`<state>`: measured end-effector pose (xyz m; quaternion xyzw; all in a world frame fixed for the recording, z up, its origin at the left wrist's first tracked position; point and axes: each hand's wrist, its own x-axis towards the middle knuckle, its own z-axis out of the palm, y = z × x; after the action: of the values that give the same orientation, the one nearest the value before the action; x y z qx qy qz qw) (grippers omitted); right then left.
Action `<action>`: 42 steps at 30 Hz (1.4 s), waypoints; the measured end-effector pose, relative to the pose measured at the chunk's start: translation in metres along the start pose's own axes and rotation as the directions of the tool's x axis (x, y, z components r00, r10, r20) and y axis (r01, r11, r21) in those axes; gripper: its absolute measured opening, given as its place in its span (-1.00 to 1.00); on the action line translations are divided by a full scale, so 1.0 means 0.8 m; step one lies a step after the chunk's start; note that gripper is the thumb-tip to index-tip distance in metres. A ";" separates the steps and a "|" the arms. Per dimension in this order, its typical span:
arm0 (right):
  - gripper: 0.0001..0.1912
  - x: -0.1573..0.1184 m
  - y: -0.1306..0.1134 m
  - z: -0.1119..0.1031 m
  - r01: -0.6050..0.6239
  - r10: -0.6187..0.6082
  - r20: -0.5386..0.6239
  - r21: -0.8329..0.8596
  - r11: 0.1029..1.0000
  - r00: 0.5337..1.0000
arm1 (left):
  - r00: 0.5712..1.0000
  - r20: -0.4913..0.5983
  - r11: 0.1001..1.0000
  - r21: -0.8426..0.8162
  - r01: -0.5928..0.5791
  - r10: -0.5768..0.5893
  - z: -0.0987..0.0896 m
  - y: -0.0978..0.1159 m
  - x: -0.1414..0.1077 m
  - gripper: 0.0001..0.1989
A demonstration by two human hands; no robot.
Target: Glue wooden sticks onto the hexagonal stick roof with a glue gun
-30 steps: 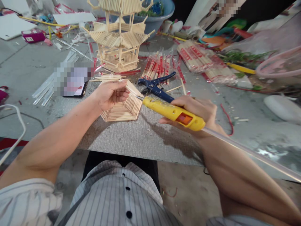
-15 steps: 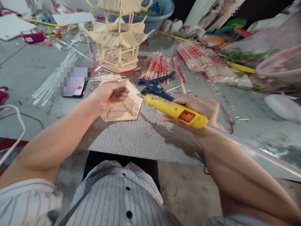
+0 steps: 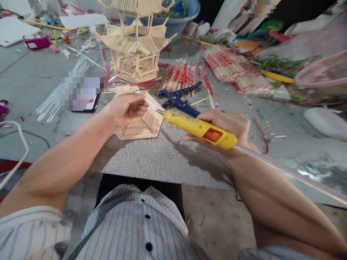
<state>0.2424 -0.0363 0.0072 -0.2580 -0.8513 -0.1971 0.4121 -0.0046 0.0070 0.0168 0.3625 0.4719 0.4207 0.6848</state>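
Observation:
My right hand (image 3: 226, 124) is wrapped round a yellow hot glue gun (image 3: 197, 129), with a long clear glue stick (image 3: 282, 166) running out of its back end. The gun's nozzle points left, at the upper right edge of a hexagonal panel of wooden sticks (image 3: 138, 128) lying on the board. Over that panel, my left hand (image 3: 131, 108) has thumb and fingers pinched on a pale wooden stick (image 3: 151, 102), close to the nozzle tip. The hand hides the panel's upper left part.
A tiered stick pagoda (image 3: 137, 47) stands behind the panel. Blue cutting pliers (image 3: 180, 99) lie by the glue gun. Around them are a phone (image 3: 86, 94), clear glue sticks (image 3: 50, 104), bagged wooden sticks (image 3: 227, 65) and a blue basin (image 3: 187, 18).
The glue gun in my right hand has shifted slightly left and down, its nozzle nearer the pinched stick. My left hand has stayed almost still.

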 end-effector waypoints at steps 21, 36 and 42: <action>-0.56 -0.004 0.004 0.004 -0.020 0.018 -0.032 -0.064 0.998 0.999 | 1.000 0.001 0.999 -0.034 0.003 -0.003 0.002 0.002 -0.004 -0.72; -0.62 -0.002 0.001 0.005 0.003 -0.003 -0.029 -0.017 1.000 1.000 | 1.000 -0.008 1.000 0.003 -0.016 0.016 0.004 0.001 -0.003 -0.76; -0.50 -0.002 -0.001 0.001 -0.048 0.048 -0.002 -0.052 0.998 0.999 | 1.000 -0.019 1.000 0.007 -0.016 0.016 0.005 0.002 -0.004 -0.75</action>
<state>0.2423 -0.0367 0.0054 -0.2889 -0.8394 -0.2091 0.4101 -0.0019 0.0041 0.0205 0.3648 0.4768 0.4280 0.6756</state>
